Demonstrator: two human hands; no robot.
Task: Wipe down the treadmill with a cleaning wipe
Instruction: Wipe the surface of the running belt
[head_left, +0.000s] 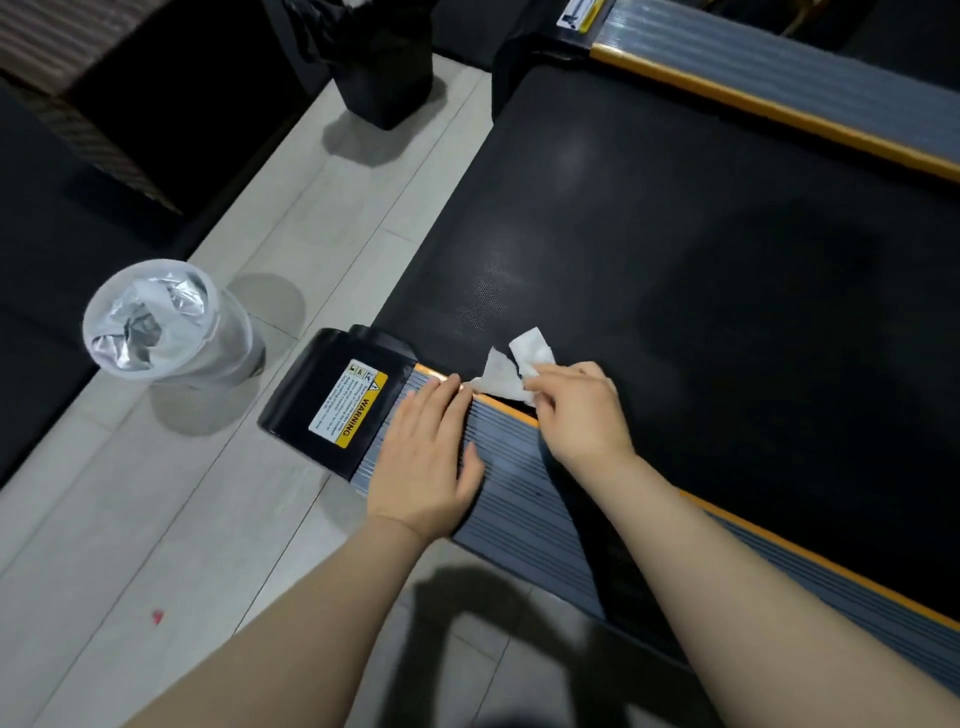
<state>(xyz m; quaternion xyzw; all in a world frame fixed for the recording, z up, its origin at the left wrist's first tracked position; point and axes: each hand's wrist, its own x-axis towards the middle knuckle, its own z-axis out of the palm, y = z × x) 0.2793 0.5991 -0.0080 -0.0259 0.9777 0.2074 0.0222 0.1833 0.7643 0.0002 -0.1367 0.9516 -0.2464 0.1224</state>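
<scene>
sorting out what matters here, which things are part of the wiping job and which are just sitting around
Part of the job:
- cleaning wipe, pinched in the right hand
- treadmill side rail, left hand flat on it
- treadmill belt
- clear wipe canister on the floor, likely the wipes' source

Just lying about:
- black bin
- second treadmill rail across the belt
- small red scrap on the floor

You've got a clear lined wastebasket (171, 325) sitting on the pale tile floor (156, 499), a black bin (387, 78) farther back, plus a small red scrap (158, 616).
</scene>
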